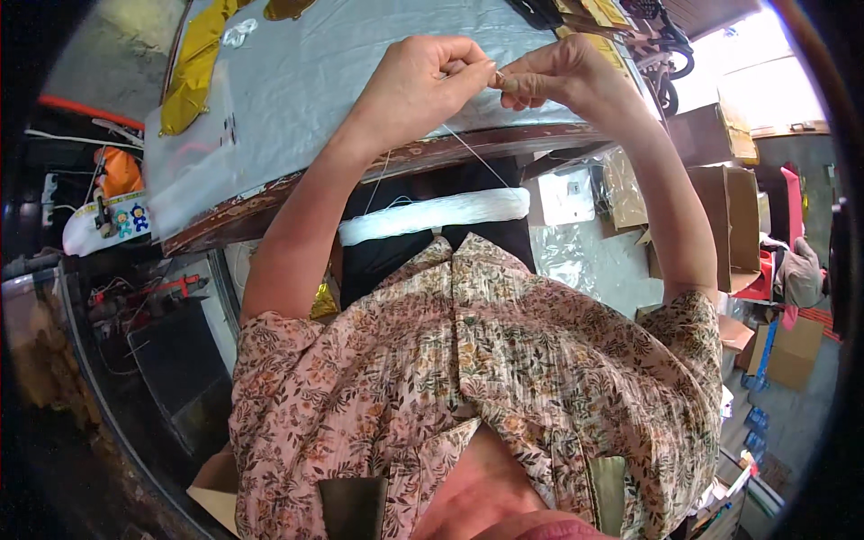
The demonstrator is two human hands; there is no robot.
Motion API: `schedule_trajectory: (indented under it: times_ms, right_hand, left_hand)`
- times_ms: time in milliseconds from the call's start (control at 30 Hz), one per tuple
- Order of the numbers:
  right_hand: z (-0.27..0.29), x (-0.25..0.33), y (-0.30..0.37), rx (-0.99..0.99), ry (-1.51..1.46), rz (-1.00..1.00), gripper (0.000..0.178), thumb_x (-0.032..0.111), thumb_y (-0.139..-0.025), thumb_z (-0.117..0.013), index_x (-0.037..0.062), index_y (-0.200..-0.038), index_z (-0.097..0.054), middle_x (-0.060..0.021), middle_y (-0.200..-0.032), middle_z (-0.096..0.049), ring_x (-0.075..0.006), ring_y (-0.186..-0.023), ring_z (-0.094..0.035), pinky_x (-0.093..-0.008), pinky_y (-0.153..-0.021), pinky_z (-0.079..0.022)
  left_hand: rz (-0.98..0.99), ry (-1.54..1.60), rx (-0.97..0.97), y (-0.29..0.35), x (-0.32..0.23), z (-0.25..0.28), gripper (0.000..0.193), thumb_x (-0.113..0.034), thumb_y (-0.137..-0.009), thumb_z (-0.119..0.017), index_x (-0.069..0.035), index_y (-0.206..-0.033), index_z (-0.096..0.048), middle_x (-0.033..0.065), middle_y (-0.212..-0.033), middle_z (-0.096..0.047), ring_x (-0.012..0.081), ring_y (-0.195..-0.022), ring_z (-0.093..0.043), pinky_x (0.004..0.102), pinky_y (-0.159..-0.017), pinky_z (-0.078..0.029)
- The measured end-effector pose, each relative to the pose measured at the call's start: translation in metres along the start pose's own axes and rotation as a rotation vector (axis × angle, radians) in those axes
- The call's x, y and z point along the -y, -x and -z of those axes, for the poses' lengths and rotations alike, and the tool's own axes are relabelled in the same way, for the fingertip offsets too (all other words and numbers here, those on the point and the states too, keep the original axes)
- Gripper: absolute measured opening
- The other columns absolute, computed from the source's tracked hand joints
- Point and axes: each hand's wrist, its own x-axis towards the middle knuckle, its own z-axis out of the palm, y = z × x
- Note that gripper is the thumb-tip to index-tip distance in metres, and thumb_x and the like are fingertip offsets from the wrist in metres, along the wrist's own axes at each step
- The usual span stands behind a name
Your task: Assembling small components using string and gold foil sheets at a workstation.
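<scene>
White thread [475,155] runs taut from the two hands down toward a thick white skein [434,216] lying across the person's lap, at about 12 o'clock from the floral blouse [486,378]. Both hands meet above the desk [360,54], at roughly 12 o'clock in the view. Left hand [423,81] has its fingers [468,74] pinched together on the thread's upper end, thumb pressed against forefinger. Right hand [553,76], touching the left at the fingertips, is likewise clenched, its fingers [515,85] nipping the same thread just beside the left's grip; whether a small item sits between them is too fine to tell. A second faint strand [378,180] hangs from under the left wrist toward the skein. On the desk, covered by a pale silvery sheet, a gold foil shape [193,67] lies at 10 o'clock from the hands, partly under a clear plastic bag [193,153]. Cardboard boxes [733,220] stand at 3 o'clock on the floor, well apart from the hands, with a shiny plastic wrap [576,252] between them and the lap. At 9 o'clock, below the desk edge, lies a white board with cartoon figures [103,225].
</scene>
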Motion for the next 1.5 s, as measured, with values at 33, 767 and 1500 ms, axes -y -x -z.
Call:
schedule_trajectory:
  times_ms: [33,767,1500]
  right_hand:
    - [0.0,-0.003,-0.001,0.003,0.0,0.001,0.024,0.025,-0.092,-0.07,0.0039,-0.103,-0.076,-0.0072,-0.087,-0.075,-0.0116,-0.084,-0.07,-0.0282,-0.079,-0.056]
    - [-0.015,-0.006,0.015,-0.062,-0.529,-0.018,0.026,0.022,-0.1,-0.059,-0.0011,-0.098,-0.069,-0.0059,-0.077,-0.066,-0.0137,-0.076,-0.062,-0.0284,-0.074,-0.051]
    - [-0.029,0.078,0.068,-0.069,-0.711,0.273,0.024,0.012,-0.096,-0.054,-0.003,-0.089,-0.071,-0.0159,-0.094,-0.072,-0.0271,-0.093,-0.068,-0.0402,-0.089,-0.052]
  left_hand:
    - [0.002,-0.001,-0.002,0.0,0.002,0.0,0.022,-0.023,-0.092,-0.065,-0.002,-0.092,-0.071,0.0004,-0.066,-0.064,0.0041,-0.059,-0.052,0.0244,-0.054,-0.042]
    - [0.043,0.105,0.096,0.005,0.003,0.008,0.02,-0.022,-0.098,-0.061,-0.003,-0.098,-0.069,-0.0033,-0.077,-0.063,0.0048,-0.068,-0.052,0.023,-0.061,-0.044]
    - [-0.02,0.654,0.334,0.045,-0.043,-0.001,0.022,-0.021,-0.105,-0.049,-0.004,-0.097,-0.061,-0.0019,-0.078,-0.058,0.0054,-0.062,-0.051,0.0221,-0.06,-0.045]
